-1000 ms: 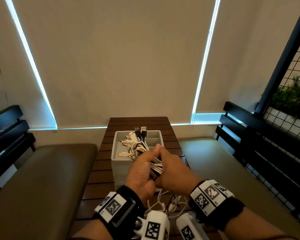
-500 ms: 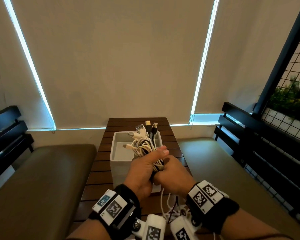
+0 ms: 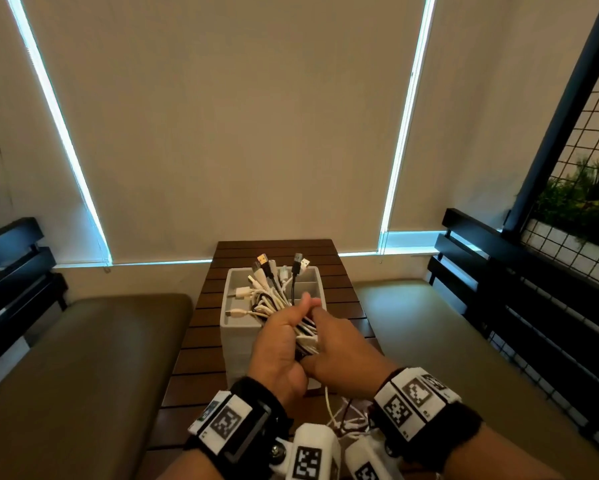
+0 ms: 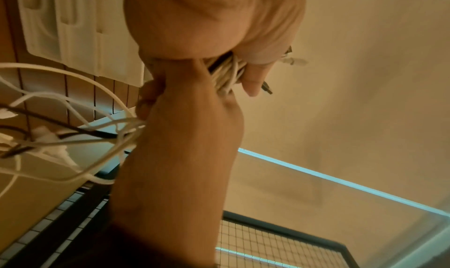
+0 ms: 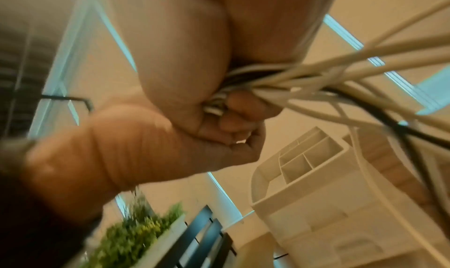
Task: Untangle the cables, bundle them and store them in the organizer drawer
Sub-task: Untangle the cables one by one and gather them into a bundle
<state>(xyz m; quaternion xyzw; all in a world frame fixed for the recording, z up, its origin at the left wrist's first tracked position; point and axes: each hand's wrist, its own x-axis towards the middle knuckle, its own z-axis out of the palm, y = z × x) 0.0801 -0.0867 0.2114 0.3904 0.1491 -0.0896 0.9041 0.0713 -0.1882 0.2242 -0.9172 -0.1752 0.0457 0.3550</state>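
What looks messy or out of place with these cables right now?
The cable bundle gripped by the left hand and right hand is untidy: plugs splay out above the organizer, and loose tails dangle below the hands onto the table, not gathered in.

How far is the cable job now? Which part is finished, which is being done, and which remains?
Done: the cables are gathered into one bunch, plugs fanning out above the organizer.
In hand: the left hand and right hand both grip the bunch in the air; loose ends hang below over the table, and no tie is visible.
Left: finishing the bundle, opening a drawer and storing it; the drawer fronts look closed.
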